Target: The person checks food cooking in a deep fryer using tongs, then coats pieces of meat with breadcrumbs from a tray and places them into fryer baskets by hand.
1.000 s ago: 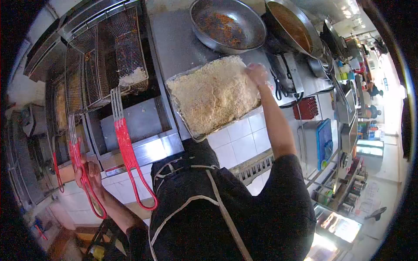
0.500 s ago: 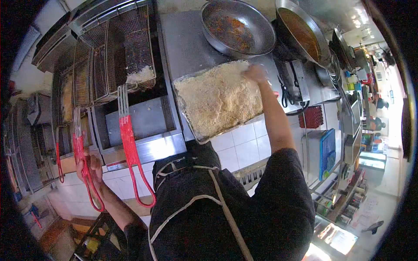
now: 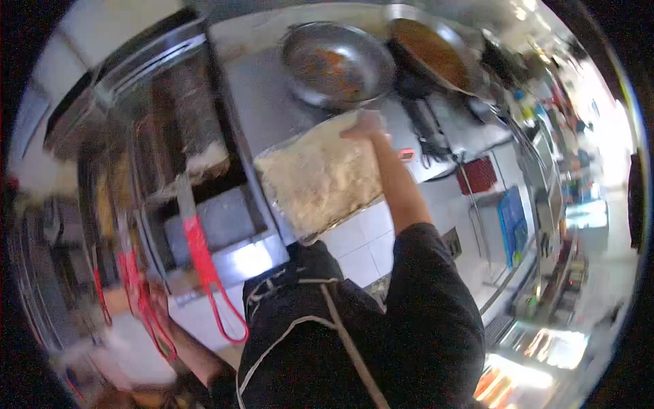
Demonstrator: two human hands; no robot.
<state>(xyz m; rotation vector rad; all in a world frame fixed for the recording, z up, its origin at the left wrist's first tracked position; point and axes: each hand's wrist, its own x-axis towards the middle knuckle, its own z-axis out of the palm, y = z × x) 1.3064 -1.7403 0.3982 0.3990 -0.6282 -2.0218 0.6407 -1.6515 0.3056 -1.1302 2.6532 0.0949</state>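
My left hand [image 3: 151, 300] is wrapped round the red handle [image 3: 134, 276] of a wire fryer basket; the view is blurred there. A second red handle [image 3: 199, 252] hangs beside it, from a basket [image 3: 197, 112] with pale crumbs at its near end. My right hand [image 3: 366, 127] is at the far right corner of a tray of pale crumbs [image 3: 320, 180]. Its fingers point left over the crumbs, but motion smears them, and whether they hold anything cannot be made out.
A metal bowl [image 3: 338, 65] with orange bits stands behind the tray. Right of it is a wide pan of brown liquid [image 3: 429, 53]. The fryer's metal edge [image 3: 252, 259] runs at the left. A blue-lidded container [image 3: 512, 225] stands lower right.
The whole view has shifted and blurred. My right hand stays near the tray's far right corner, with its fingers now pointing left. My left hand keeps its hold on the basket handle.
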